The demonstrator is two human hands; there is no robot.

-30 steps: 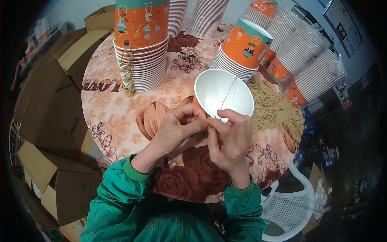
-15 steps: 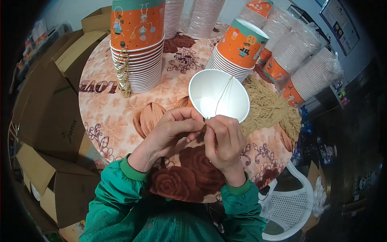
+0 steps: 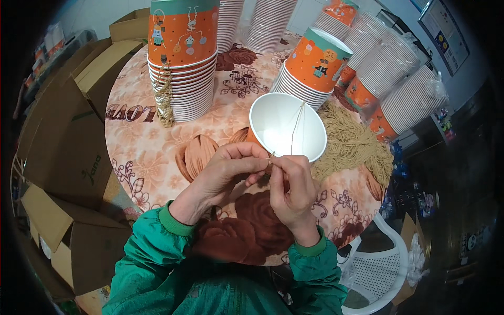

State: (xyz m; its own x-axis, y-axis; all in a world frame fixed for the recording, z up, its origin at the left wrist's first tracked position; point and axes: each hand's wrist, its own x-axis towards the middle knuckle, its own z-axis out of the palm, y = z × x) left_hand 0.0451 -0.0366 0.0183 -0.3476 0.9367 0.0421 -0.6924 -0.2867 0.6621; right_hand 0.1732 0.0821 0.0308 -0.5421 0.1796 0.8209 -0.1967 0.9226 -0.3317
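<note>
A paper bucket [image 3: 278, 116], white inside, lies tilted on the table with its mouth toward me. A thin tan cord [image 3: 295, 126] runs from its far rim across the mouth to my fingers. My left hand [image 3: 233, 170] pinches the cord's end at the near rim. Touching it there, my right hand [image 3: 295, 184] is closed in a pinch on the same cord. The exact spot between the fingertips is mostly hidden. Right of the bucket lies a heap of tan cords [image 3: 352, 144]. Behind it leans a stack of orange and green buckets [image 3: 317, 65].
At the left stands a tall stack of nested buckets [image 3: 184, 63] with cords hanging down its side. Plastic-wrapped bucket stacks [image 3: 386, 68] line the far right. A floral tablecloth [image 3: 142, 152] covers the round table. Cardboard boxes [image 3: 79, 220] stand left; a white plastic chair [image 3: 375, 273] is at lower right.
The whole view has shifted slightly. My fingertips have moved a little against each other on the cord at the near rim; both hands keep their pinch.
</note>
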